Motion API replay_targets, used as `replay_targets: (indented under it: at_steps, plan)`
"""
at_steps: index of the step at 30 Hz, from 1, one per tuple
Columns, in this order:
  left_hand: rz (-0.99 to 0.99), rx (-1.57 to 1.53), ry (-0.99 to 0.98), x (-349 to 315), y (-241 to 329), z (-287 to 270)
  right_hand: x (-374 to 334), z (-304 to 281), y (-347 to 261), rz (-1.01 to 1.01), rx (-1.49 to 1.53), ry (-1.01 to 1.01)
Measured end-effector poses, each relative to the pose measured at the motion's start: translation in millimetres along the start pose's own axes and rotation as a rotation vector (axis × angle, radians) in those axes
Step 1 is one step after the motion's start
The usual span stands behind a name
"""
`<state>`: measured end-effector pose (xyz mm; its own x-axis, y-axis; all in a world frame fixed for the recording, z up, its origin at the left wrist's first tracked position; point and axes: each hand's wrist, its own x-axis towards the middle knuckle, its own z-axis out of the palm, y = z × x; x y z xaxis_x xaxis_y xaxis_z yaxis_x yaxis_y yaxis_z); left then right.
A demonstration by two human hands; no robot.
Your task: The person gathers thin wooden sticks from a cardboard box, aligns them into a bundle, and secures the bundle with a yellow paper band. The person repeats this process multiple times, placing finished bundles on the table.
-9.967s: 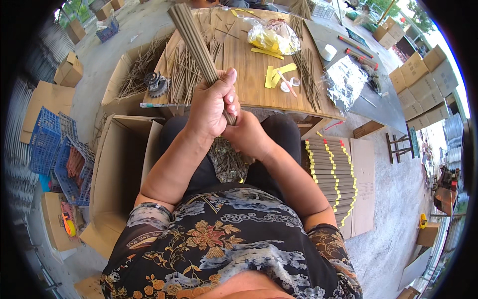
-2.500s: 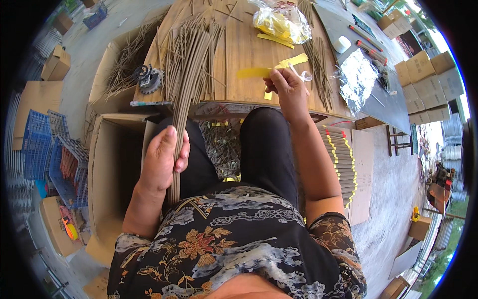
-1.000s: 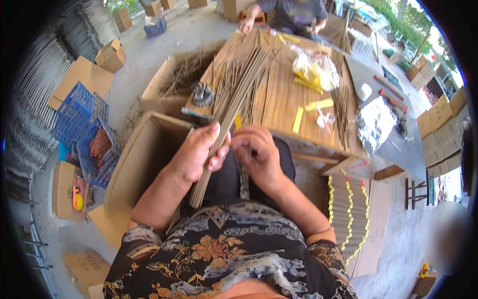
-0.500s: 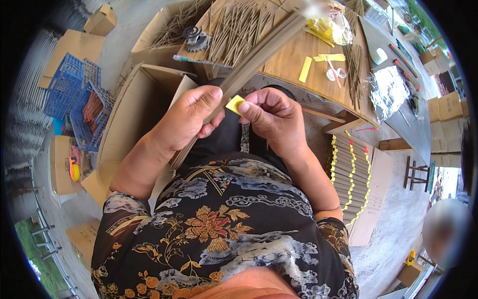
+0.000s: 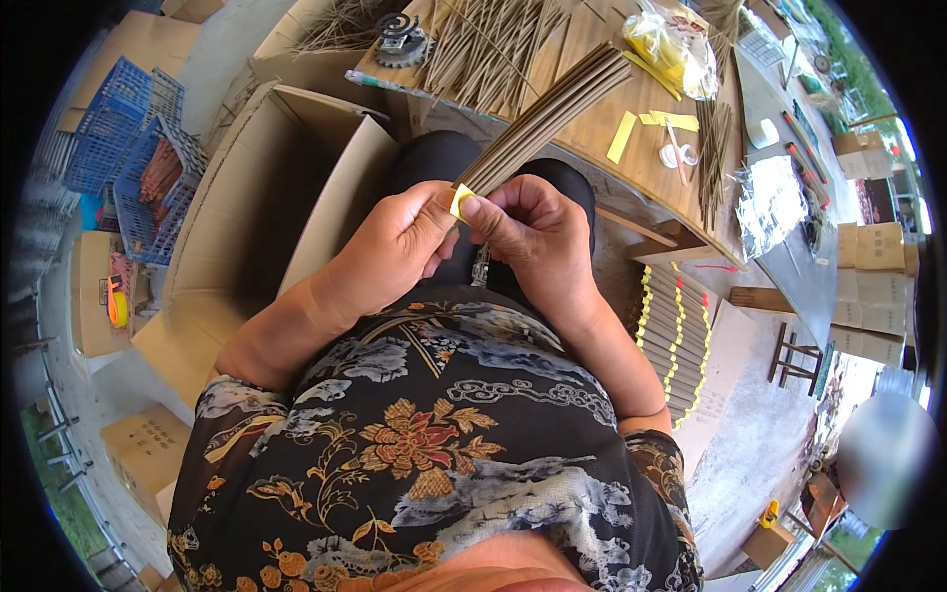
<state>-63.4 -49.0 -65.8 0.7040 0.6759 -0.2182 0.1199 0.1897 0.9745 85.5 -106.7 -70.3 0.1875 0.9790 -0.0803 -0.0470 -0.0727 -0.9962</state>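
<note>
A bundle of thin brown incense sticks point(image 5: 552, 116) slants up and to the right from my left hand point(image 5: 400, 232), which is closed round its lower part. My right hand point(image 5: 533, 227) pinches a small yellow paper strip point(image 5: 460, 201) between thumb and fingers. The strip lies against the bundle, next to my left thumb. How far it goes round the sticks is hidden by my fingers. The lower end of the bundle is out of sight behind my left hand.
Loose sticks point(image 5: 493, 54), yellow strips point(image 5: 621, 136) and a small white tub point(image 5: 677, 156) are on the wooden table point(image 5: 582, 128). An open cardboard box point(image 5: 256, 187) stands at my left. Banded bundles point(image 5: 674, 340) lie on cardboard to the right.
The yellow strip has moved left from beside the bundle onto it. My hands have come together, and the bundle's upper end has swung lower, its stick ends now showing. The view has shifted slightly.
</note>
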Motion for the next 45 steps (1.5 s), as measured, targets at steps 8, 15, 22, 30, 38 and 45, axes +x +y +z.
replay_targets:
  at_steps: [8, 15, 22, 30, 38, 45]
  plan:
    - [0.014, 0.042, 0.003, -4.5, 0.2, 1.0, 1.2, 2.3, 3.3, -0.034, -0.124, 0.053]
    - [-0.061, -0.108, -0.051, -4.4, 4.1, 1.9, -1.9, -0.7, 0.5, -0.021, -0.144, 0.065]
    - [0.052, 0.024, -0.024, -0.3, 0.0, 7.5, -2.1, -4.8, 1.8, -0.02, -0.137, 0.032]
    - [-0.088, -0.273, -0.037, -0.8, -1.9, 5.2, -1.0, -11.8, 12.3, -0.081, 0.047, -0.075]
    - [-0.123, -0.311, -0.041, 0.4, 1.5, 6.0, 3.9, -16.1, 17.7, -0.137, -0.128, -0.021]
    - [-0.014, -0.11, 0.074, 0.3, -2.8, 10.4, 0.2, -9.8, 0.0, -0.353, -0.598, 0.193]
